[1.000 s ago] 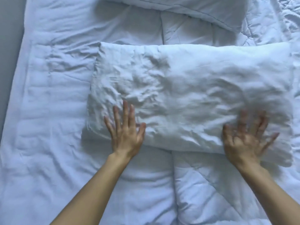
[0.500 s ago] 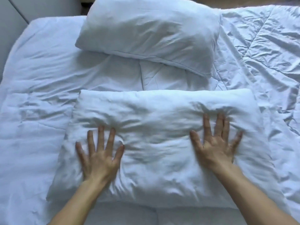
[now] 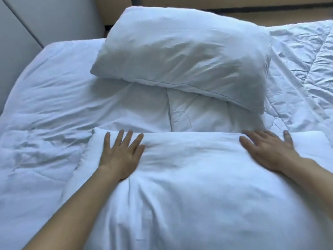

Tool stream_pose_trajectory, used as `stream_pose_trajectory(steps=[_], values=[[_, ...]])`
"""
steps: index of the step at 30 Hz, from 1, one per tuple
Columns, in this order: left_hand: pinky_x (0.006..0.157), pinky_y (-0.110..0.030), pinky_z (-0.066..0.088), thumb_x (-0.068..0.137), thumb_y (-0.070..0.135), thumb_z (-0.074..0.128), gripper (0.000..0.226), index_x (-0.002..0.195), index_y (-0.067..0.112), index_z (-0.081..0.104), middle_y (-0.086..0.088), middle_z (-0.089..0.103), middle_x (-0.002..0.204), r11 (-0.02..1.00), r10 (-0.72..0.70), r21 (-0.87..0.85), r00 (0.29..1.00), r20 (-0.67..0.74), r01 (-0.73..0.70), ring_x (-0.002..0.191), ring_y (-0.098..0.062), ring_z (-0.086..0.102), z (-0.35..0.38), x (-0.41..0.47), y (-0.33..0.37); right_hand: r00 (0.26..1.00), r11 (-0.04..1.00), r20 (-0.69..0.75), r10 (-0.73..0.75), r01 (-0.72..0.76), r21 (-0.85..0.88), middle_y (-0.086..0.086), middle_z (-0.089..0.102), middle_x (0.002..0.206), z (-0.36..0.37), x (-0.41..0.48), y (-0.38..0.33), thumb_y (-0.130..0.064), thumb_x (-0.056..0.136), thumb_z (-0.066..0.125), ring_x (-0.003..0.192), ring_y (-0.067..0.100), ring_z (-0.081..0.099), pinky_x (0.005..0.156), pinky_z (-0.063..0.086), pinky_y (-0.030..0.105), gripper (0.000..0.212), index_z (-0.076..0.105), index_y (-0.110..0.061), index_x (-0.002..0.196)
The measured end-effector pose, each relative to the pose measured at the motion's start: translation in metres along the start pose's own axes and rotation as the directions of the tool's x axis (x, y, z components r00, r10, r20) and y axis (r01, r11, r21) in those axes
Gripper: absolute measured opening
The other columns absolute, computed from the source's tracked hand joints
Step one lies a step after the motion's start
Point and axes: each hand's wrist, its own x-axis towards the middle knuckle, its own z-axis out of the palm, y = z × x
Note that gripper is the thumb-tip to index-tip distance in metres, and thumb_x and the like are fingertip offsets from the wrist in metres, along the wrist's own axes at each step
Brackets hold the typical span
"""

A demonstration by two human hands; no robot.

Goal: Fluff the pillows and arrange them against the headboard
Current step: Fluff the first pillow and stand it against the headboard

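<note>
Left hand (image 3: 121, 156), right hand (image 3: 268, 153) press flat on pillow (image 3: 198, 192) atop rumpled duvet (image 3: 46, 120).

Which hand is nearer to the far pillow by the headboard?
Right. The right hand presses the near pillow just short of the low corner of the far pillow; the left hand lies farther from its edge.

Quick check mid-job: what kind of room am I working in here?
Most likely a bedroom, at the head of a bed. A white quilted duvet is spread out, the far pillow lies before a tan headboard, and the near pillow lies in front.
</note>
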Motion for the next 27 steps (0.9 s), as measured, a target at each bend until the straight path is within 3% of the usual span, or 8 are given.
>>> stream_pose_trajectory(steps=[3, 5, 6, 8, 12, 21, 24, 27], values=[[0.119, -0.058, -0.006, 0.104, 0.048, 0.009, 0.055, 0.154, 0.036, 0.027, 0.000, 0.031, 0.162, 0.999, 0.045, -0.010, 0.999, 0.022, -0.045, 0.151, -0.029, 0.020, -0.016, 0.039, 0.000, 0.999, 0.999, 0.008, -0.043, 0.042, 0.029, 0.002, 0.063, 0.124, -0.016, 0.029, 0.007, -0.073, 0.088, 0.016, 0.124, 0.026, 0.054, 0.105, 0.036, 0.047, 0.063, 0.062, -0.032, 0.100], [0.113, -0.048, 0.021, 0.106, 0.041, 0.019, 0.043, 0.118, 0.029, 0.058, -0.004, 0.060, 0.133, 0.991, 0.118, -0.061, 0.992, -0.034, -0.119, 0.129, -0.028, 0.050, -0.029, 0.053, 0.002, 0.996, 0.996, -0.020, -0.084, 0.085, 0.039, 0.007, 0.065, 0.107, -0.015, 0.033, 0.002, -0.070, 0.088, 0.023, 0.110, 0.029, 0.058, 0.088, 0.042, 0.040, 0.056, 0.058, -0.027, 0.078], [0.100, -0.043, 0.033, 0.106, 0.038, 0.023, 0.037, 0.097, 0.026, 0.057, -0.004, 0.065, 0.118, 0.984, 0.149, -0.085, 0.986, -0.076, -0.155, 0.113, -0.027, 0.056, -0.033, 0.055, 0.002, 0.995, 0.995, -0.042, -0.096, 0.098, 0.036, 0.007, 0.065, 0.103, -0.011, 0.032, 0.000, -0.067, 0.090, 0.027, 0.108, 0.029, 0.058, 0.085, 0.042, 0.040, 0.051, 0.054, -0.026, 0.075], [0.081, -0.040, 0.039, 0.106, 0.034, 0.030, 0.031, 0.082, 0.022, 0.045, -0.005, 0.063, 0.103, 0.978, 0.162, -0.115, 0.979, -0.125, -0.176, 0.094, -0.029, 0.055, -0.033, 0.044, 0.001, 0.988, 0.993, -0.110, -0.107, 0.112, 0.040, 0.007, 0.063, 0.099, -0.006, 0.023, 0.001, -0.061, 0.095, 0.033, 0.105, 0.030, 0.059, 0.085, 0.042, 0.042, 0.044, 0.048, -0.026, 0.073], [0.079, -0.044, 0.042, 0.103, 0.030, 0.039, 0.025, 0.084, 0.017, 0.047, -0.013, 0.064, 0.093, 0.962, 0.214, -0.090, 0.915, -0.341, -0.259, 0.089, -0.037, 0.059, -0.034, -0.010, -0.009, 0.967, 0.985, -0.213, -0.142, 0.159, 0.063, 0.011, 0.065, 0.096, -0.020, -0.020, 0.005, -0.054, 0.098, 0.038, 0.103, 0.032, 0.061, 0.080, 0.039, 0.042, 0.038, 0.040, -0.027, 0.070], [0.070, -0.040, 0.038, 0.102, 0.039, 0.039, 0.033, 0.082, 0.016, 0.051, -0.006, 0.059, 0.076, 0.839, 0.411, -0.136, 0.779, -0.473, -0.526, 0.073, -0.033, 0.058, -0.135, -0.207, -0.069, 0.873, 0.954, -0.386, -0.298, 0.286, -0.090, 0.015, 0.061, 0.072, -0.096, -0.233, 0.008, -0.043, 0.093, 0.059, 0.074, 0.039, 0.063, 0.064, 0.049, 0.047, 0.035, 0.048, -0.017, 0.072], [0.061, -0.037, 0.039, 0.099, 0.048, 0.044, 0.037, 0.078, 0.018, 0.045, -0.002, 0.052, 0.068, 0.818, 0.439, -0.103, 0.729, -0.525, -0.566, 0.062, -0.031, 0.053, -0.150, -0.269, -0.102, 0.826, 0.927, -0.422, -0.374, 0.351, -0.134, 0.008, 0.055, 0.065, -0.112, -0.301, 0.026, -0.058, 0.097, 0.046, 0.067, 0.037, 0.059, 0.060, 0.047, 0.044, 0.048, 0.048, -0.017, 0.072], [0.057, -0.037, 0.044, 0.099, 0.056, 0.043, 0.046, 0.084, 0.014, 0.055, -0.005, 0.056, 0.077, 0.816, 0.443, -0.128, 0.753, -0.487, -0.564, 0.069, -0.031, 0.057, -0.144, -0.312, -0.112, 0.832, 0.926, -0.410, -0.373, 0.364, -0.103, 0.010, 0.055, 0.066, -0.110, -0.354, 0.028, -0.061, 0.093, 0.036, 0.067, 0.038, 0.059, 0.061, 0.048, 0.045, 0.054, 0.050, -0.013, 0.071]])
